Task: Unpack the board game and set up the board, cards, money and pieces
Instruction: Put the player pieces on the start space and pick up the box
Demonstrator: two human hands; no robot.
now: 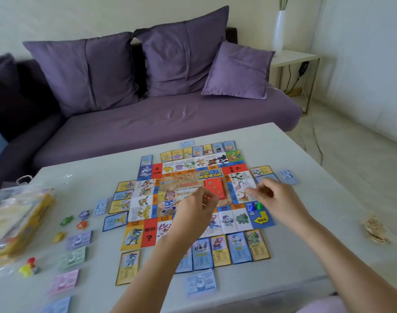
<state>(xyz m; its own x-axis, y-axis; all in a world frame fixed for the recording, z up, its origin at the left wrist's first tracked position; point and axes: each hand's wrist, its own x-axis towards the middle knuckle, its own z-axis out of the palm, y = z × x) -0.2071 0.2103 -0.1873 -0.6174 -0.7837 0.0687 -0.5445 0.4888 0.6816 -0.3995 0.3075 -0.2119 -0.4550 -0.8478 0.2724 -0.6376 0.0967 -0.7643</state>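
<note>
Before me the pale surface [305, 154] carries the game board [263, 219] ringed by cards [238, 247], with money stacks [79, 240], small pieces [66, 220] and the bagged box [19, 222] to my left, a crumpled scrap [375, 229] far right.

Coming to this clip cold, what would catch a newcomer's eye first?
The bright game board at the centre of the pale table, ringed with cards, draws the eye. The left hand, pinching what looks like a thin card, and the right hand hover above it. Behind stands a purple sofa.
</note>
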